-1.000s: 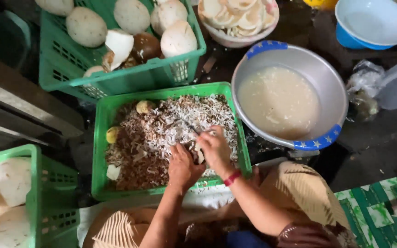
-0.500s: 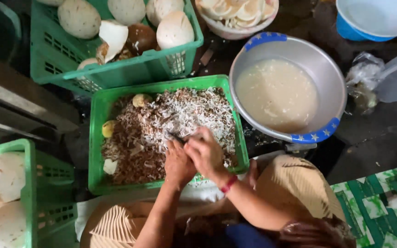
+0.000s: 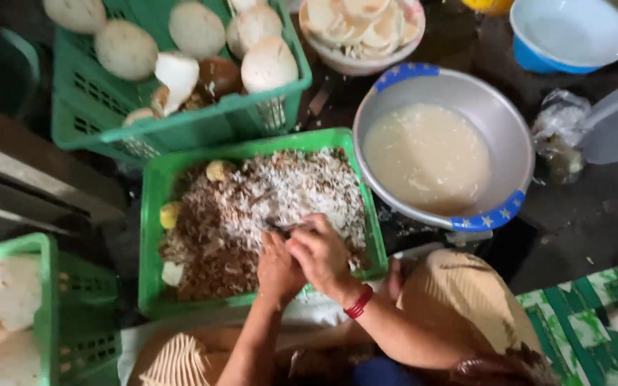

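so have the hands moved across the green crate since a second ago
Barely. Both hands sit together over the near edge of the green crate, about where they were against its front rim; the camera shifted more than they did.

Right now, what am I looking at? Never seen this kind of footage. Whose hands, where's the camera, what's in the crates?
There is no machine here: a person works with two bare hands, filmed by one camera worn on the head, looking straight down. The left hand and right hand are pressed together over a green crate filled with white and brown shavings. Between them a small dark tool pokes out; the fingers hide what else they grip. Nearby stand a metal basin of cloudy liquid, another green crate of peeled round fruits, a bowl of white pieces and an empty blue bowl.
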